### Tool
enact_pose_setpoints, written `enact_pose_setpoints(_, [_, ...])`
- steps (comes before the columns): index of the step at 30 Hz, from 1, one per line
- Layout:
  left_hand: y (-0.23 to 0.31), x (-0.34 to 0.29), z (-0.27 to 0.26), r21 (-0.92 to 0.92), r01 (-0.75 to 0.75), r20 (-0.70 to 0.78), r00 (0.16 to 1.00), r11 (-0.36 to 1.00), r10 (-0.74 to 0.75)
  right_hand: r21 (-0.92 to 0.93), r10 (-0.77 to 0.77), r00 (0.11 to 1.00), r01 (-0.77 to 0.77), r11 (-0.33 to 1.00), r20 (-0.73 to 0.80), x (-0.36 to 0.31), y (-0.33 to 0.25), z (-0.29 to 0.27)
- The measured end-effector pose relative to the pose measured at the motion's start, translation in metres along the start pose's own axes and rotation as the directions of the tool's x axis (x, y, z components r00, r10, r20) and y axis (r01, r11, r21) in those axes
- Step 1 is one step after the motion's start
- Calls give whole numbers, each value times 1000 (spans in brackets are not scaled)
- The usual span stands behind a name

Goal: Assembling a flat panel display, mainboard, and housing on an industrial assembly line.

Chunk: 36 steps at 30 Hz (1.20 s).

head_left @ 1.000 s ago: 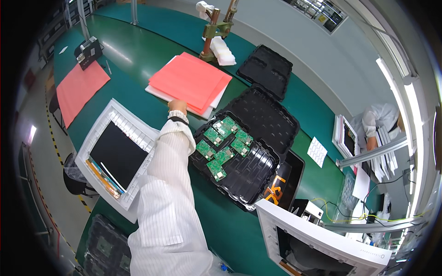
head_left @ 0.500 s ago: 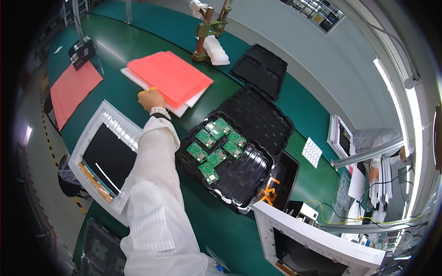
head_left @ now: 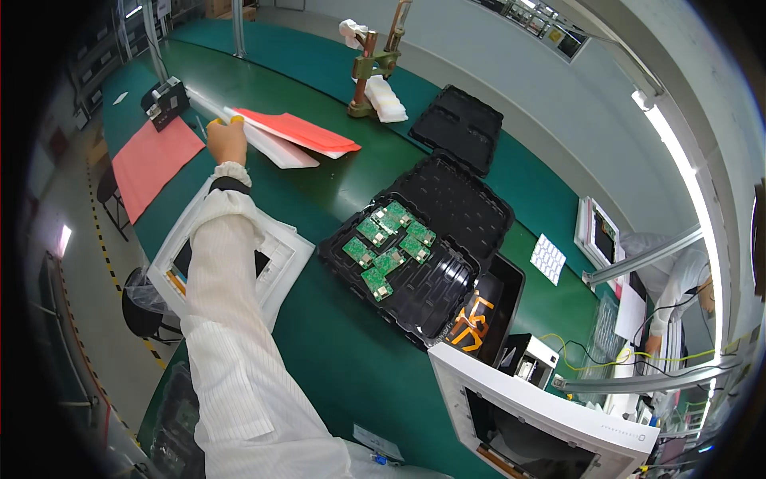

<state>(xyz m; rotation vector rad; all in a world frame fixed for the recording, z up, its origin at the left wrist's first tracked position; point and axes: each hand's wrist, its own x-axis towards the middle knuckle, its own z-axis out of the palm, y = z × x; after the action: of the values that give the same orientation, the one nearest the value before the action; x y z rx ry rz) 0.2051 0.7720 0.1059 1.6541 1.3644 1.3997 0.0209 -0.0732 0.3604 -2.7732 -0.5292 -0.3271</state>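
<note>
My left hand (head_left: 227,142), with yellow finger covers, is closed on the near left edge of a bundle of packing sheets. Pink sheets (head_left: 299,132) lie on top and white sheets (head_left: 275,149) show below, the two layers fanned apart at the right end. The bundle appears tilted and lifted over the green table. Under my left forearm lies a white-framed display panel (head_left: 283,263), partly covered by the sleeve. My right hand is out of view.
A black tray (head_left: 435,299) holds several green circuit boards (head_left: 389,261). Another white-framed panel (head_left: 550,415) stands at the near right. A pink sheet (head_left: 152,164) lies at the left, by a black device (head_left: 165,104). A press stand (head_left: 363,76) is at the back. Another person's sleeve (head_left: 674,287) shows far right.
My left hand has moved left with the bundle, which has turned from lying broad side up to edge-on. The near left panel has shifted right and its frame now shows beyond my sleeve.
</note>
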Motion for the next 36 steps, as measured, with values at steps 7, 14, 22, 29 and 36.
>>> enact_pose_setpoints(7, [21, -3, -100, -411, 58, -71, 993, 910, -95, 110, 87, 991, -98, 989, 100, -10, 6, -3])
enact_pose_setpoints(14, [77, -128, -191, -755, 54, 38, 999, 654, -39, 70, -34, 992, 43, 997, -117, -36, 47, 2])
enact_pose_setpoints(22, [69, -343, -365, -752, 364, 284, 931, 550, -228, 82, -216, 820, 304, 949, -531, -24, 80, 24])
enact_pose_setpoints(29, [47, -550, -432, -410, 881, 668, 466, 236, -580, 386, -96, 867, 314, 868, -489, -42, 170, 42])
enact_pose_setpoints(36, [-3, -673, -426, 13, 999, 784, -41, -49, -619, 698, -18, 954, 231, 677, -299, -43, 107, 90])
